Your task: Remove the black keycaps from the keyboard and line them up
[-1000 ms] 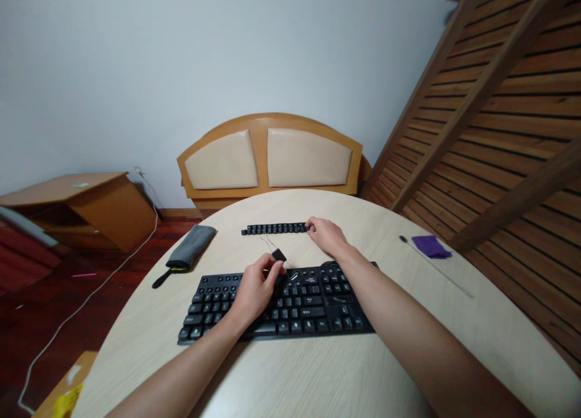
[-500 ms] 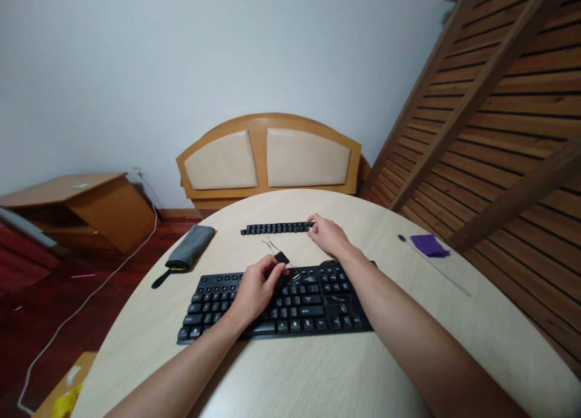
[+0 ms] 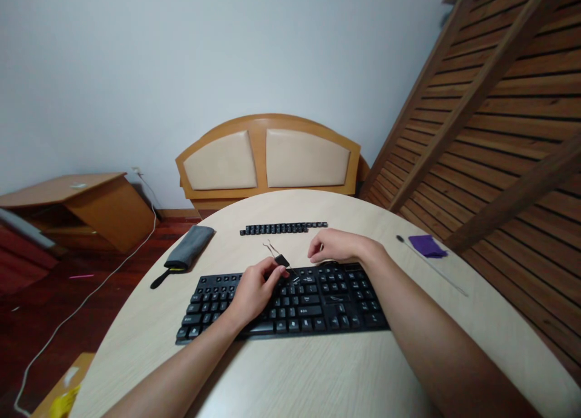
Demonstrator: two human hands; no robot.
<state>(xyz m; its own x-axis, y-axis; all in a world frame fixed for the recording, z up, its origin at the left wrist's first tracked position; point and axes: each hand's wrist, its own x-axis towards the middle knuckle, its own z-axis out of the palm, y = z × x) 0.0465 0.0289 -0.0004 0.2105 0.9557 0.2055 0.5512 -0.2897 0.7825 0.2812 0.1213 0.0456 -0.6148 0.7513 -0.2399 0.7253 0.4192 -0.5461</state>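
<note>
My left hand (image 3: pixel 258 289) pinches the black body of a wire keycap puller (image 3: pixel 282 260) between thumb and fingers. One pair of its wire hooks points up and away; the other end reaches down to the upper part of the black keyboard (image 3: pixel 311 326). That hand rests over the keyboard's left-middle keys. My right hand (image 3: pixel 334 247) hovers near the keyboard's back edge, its fingers loosely curled downward, with a small gap showing by the thumb and nothing seen between them. Beyond the keyboard lies a row of removed black keycaps (image 3: pixel 275 228), with smaller ones at its right end.
At the left of the round table (image 3: pixel 318 375) is a grey pouch (image 3: pixel 193 247) with a black strap. A purple cloth (image 3: pixel 427 246) and a thin brush with a dark tip (image 3: pixel 433 265) lie at the right. A headboard (image 3: pixel 267 155) stands behind.
My right hand has moved back from the right end of the keycap row toward the keyboard, uncovering keycaps there. My left hand stays in place with the keycap puller.
</note>
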